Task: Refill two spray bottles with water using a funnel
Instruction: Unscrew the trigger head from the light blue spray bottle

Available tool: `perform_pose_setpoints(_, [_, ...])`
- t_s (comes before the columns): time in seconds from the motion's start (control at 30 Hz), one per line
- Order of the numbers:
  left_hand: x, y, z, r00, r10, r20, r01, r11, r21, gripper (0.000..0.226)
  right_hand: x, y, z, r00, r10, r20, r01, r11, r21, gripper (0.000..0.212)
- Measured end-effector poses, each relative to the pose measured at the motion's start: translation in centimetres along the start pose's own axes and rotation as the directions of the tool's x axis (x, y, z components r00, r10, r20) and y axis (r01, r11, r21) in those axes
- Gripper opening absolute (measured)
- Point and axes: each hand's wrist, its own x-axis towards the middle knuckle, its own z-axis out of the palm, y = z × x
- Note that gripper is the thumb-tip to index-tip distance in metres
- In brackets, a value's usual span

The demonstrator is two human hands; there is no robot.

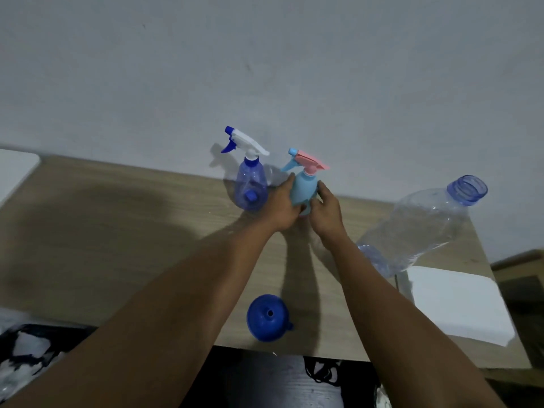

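Note:
A light blue spray bottle (303, 189) with a pink and blue trigger head stands near the wall at the back of the wooden table (117, 231). My left hand (281, 206) wraps its left side and my right hand (326, 212) holds its right side. Just to the left stands a clear blue spray bottle (250, 184) with a white and dark blue head. A dark blue funnel (268, 317) rests mouth down near the table's front edge. At the right a large clear water bottle (421, 228) stands uncapped, its blue neck open.
A white folded cloth or paper stack (453, 307) lies at the table's right front corner. A white object (14, 169) sits at the far left edge. Dark and white items (26, 357) lie below the table at left. The wall (265, 69) runs right behind the bottles.

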Motion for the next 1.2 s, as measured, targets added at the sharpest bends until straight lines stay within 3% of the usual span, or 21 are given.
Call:
perform_pose_setpoints(0.2, [-3.8, 0.1, -0.6, 0.982, 0.034, -0.186, -0.043, 0.998, -0.043, 0.063, -5.1, -0.3, -0.1, 0.999, -0.032, -0.025, 0.034, 0.994, 0.104, 0.050])
perform_pose_setpoints(0.37, [-10.2, -1.0, -2.7, 0.959, 0.085, -0.269, -0.154, 0.956, -0.248, 0.062, -11.2, -2.3, -0.2, 0.990, -0.143, -0.012, 0.143, 0.975, 0.169, 0.054])
perform_pose_setpoints(0.57, [-18.4, -3.5, -5.6, 0.950, 0.040, -0.311, -0.142, 0.940, -0.311, 0.057, -17.5, -2.6, 1.9, 0.975, -0.160, 0.151, 0.133, 0.975, 0.176, 0.052])
perform_pose_setpoints(0.8, [-24.0, -7.8, -6.3, 0.947, -0.080, -0.312, -0.022, 0.950, -0.311, 0.068, -21.4, -1.2, 4.6, 0.951, -0.100, 0.294, 0.099, 0.995, 0.018, 0.056])
perform_pose_setpoints(1.03, [-25.1, -9.5, -5.4, 0.955, -0.104, -0.279, 0.021, 0.958, -0.287, 0.065, -22.5, -0.2, 5.1, 0.942, -0.100, 0.321, 0.119, 0.992, -0.041, 0.061])
perform_pose_setpoints(1.2, [-24.9, -9.1, -4.9, 0.956, -0.091, -0.280, 0.000, 0.951, -0.309, 0.061, -22.1, 0.0, 4.4, 0.943, -0.113, 0.313, 0.140, 0.988, -0.065, 0.053])
